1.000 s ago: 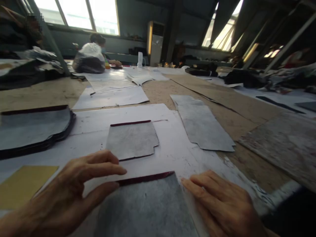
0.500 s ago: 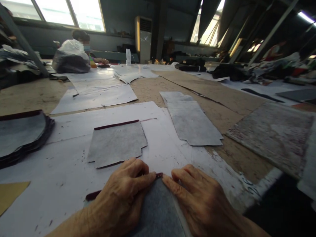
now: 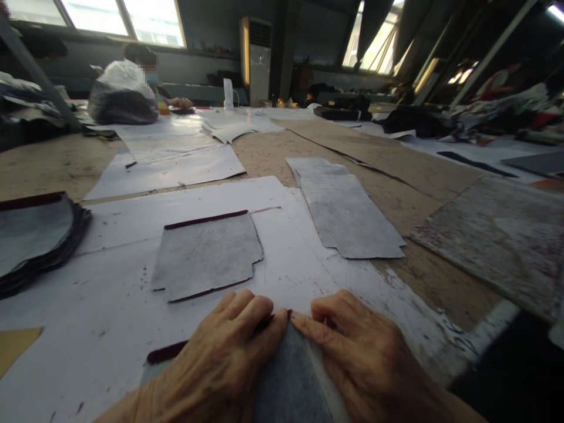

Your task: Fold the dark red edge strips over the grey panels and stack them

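A grey-backed panel [image 3: 288, 376] with a dark red folded edge lies at the bottom of the view, partly under both hands. My left hand [image 3: 235, 341] is closed, its thumb and fingers pressing on the folded edge. Close beside it, my right hand [image 3: 356, 341] has curled fingers, with the index fingertip on the same edge near the left thumb. Only a tiny bit of dark red shows between the fingertips. Just beyond the hands lies a second grey panel [image 3: 207, 255] with a dark red strip along its far edge. Another notched grey panel [image 3: 343, 205] lies flat farther right.
A stack of grey panels [image 3: 35, 235] stands at the left, above a tan piece [image 3: 17, 346]. White sheets [image 3: 118, 317] cover the tabletop. A stained board [image 3: 497, 229] lies right. Across the table sits a person [image 3: 141, 56] behind a filled plastic bag [image 3: 123, 94].
My left thumb has slid right along the folded edge, closer to the right index fingertip, so less dark red shows between them. The view has shifted slightly.
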Demonstrator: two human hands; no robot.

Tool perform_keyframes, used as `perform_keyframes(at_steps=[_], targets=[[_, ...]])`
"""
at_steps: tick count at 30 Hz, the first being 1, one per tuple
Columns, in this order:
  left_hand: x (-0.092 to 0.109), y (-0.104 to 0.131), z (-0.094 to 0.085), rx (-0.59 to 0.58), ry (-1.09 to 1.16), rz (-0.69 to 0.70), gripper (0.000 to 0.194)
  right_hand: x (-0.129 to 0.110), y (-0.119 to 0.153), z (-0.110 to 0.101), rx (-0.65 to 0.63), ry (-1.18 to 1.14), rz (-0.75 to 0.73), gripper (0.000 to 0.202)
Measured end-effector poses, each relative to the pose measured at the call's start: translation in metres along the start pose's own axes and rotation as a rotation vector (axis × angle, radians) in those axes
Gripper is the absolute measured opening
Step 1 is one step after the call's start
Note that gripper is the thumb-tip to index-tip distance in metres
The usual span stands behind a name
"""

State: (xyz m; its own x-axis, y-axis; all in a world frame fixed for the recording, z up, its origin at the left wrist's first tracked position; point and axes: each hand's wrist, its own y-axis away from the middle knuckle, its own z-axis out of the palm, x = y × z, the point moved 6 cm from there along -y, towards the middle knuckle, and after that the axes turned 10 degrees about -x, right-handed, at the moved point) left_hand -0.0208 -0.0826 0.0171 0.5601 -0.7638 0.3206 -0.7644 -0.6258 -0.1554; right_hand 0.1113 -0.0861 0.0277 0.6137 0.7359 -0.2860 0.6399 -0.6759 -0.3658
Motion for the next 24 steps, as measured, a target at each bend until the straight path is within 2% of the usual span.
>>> perform_keyframes(at_steps=[5, 10, 13, 16, 18, 20, 24], targets=[[0.0, 0.0, 0.003, -0.099, -0.084, 0.01, 0.044, 0.015, 0.001, -0.009, 0.067, -0.16, 0.167, 0.03], [0.001, -0.006, -0.003, -0.121, -0.089, -0.014, 0.048, 0.014, 0.001, -0.01, 0.105, -0.147, 0.16, 0.027], [0.001, -0.009, 0.0, -0.168, -0.094, -0.015, 0.056, 0.014, 0.001, -0.009, 0.103, -0.158, 0.157, 0.026], [-0.005, -0.004, 0.0, -0.113, -0.023, -0.06, 0.067, 0.016, 0.001, -0.008, 0.051, -0.195, 0.173, 0.025], [-0.013, 0.004, -0.004, -0.033, 0.054, -0.122, 0.06, 0.016, -0.001, -0.009, 0.017, -0.202, 0.181, 0.024], [-0.021, 0.014, -0.007, -0.005, 0.107, -0.203, 0.046, 0.013, -0.005, -0.012, 0.0, -0.175, 0.168, 0.022], [-0.028, 0.023, -0.009, -0.077, 0.148, -0.383, 0.031, 0.004, -0.02, -0.009, -0.029, -0.099, 0.119, 0.017]])
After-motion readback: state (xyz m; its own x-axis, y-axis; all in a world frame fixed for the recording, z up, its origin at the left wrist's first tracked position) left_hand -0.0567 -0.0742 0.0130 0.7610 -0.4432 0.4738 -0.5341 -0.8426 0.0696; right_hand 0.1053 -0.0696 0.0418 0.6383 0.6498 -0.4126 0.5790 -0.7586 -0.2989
